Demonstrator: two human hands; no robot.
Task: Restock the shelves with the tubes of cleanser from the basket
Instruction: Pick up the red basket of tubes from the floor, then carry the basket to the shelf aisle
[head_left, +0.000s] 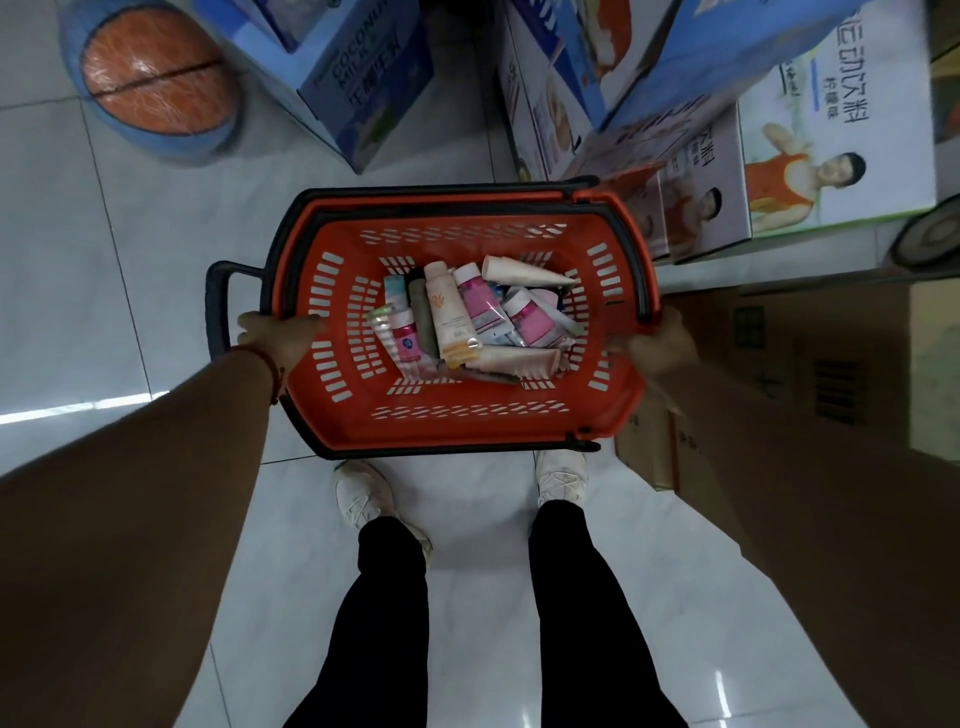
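An orange plastic basket (343, 249) with dark handles hangs above the white tiled floor in front of me. Several cleanser tubes (470, 317), pink, cream and white, lie jumbled on its bottom. My left hand (278, 335) grips the basket's left rim. My right hand (660, 345) grips the right rim. No shelf is in view.
A wrapped basketball (153, 73) lies on the floor at the far left. Blue drink cartons (363, 88) stand behind the basket. White printed cartons (831, 140) and brown cardboard boxes (810, 358) line the right side. My feet stand just below the basket.
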